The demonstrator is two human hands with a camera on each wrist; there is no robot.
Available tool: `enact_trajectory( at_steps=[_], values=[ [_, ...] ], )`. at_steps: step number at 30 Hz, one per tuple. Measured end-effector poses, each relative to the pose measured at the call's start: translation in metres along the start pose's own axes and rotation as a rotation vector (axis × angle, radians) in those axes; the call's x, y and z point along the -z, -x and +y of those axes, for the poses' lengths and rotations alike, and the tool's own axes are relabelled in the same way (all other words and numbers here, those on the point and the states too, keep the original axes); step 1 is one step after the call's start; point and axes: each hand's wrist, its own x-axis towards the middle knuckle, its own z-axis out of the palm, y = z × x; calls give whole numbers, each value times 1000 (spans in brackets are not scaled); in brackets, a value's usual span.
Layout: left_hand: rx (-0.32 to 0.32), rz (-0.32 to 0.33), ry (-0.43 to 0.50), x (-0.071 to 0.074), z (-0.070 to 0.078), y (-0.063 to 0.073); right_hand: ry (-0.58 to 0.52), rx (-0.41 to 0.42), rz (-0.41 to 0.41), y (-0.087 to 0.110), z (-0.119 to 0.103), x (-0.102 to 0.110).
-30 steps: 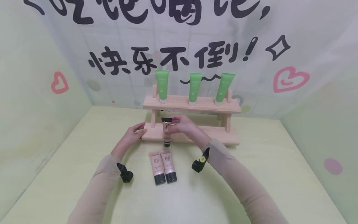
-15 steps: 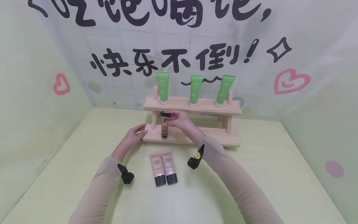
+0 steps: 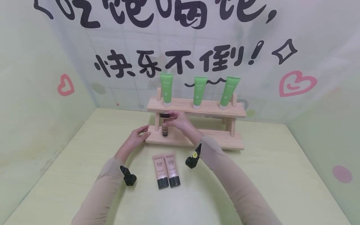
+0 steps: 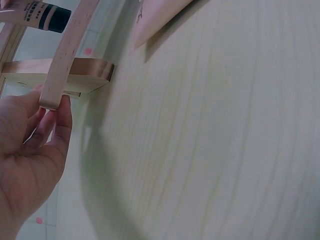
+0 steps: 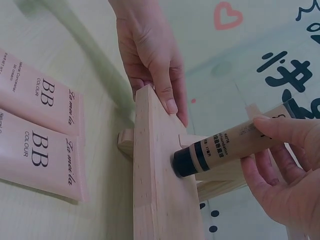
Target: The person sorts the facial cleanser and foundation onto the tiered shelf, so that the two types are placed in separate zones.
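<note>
My right hand (image 3: 177, 120) (image 5: 285, 165) grips a beige foundation tube (image 3: 165, 126) (image 5: 227, 146) by its upper end; its black cap stands on the lower shelf (image 3: 213, 140) (image 5: 157, 200) of a two-tier wooden rack (image 3: 197, 107). My left hand (image 3: 139, 134) (image 5: 150, 55) (image 4: 30, 150) rests its straight fingers against the left end of that lower shelf. Two pink BB tubes (image 3: 166, 170) (image 5: 42, 135) lie side by side on the table in front of the rack.
Three green tubes (image 3: 197, 90) stand cap down on the rack's top shelf. The pale green table (image 3: 267, 175) is walled on three sides by painted panels with hearts and black lettering.
The right hand carried the beige tube from in front of the rack back onto the lower shelf, under the top shelf. The left hand stayed at the shelf's left end.
</note>
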Motion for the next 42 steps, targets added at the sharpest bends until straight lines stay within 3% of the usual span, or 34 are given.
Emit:
enact_trajectory(
  at_steps=[18,31,42],
  values=[
    [2,-1,9,-3,1,1,80,-10,-19,-1,8,2],
    [10,-2,26,-6,2,-1,33,-46,-13,3,15,5],
    [-7,-5,6,0,1,1,14,-53,5,10,25,10]
  ],
)
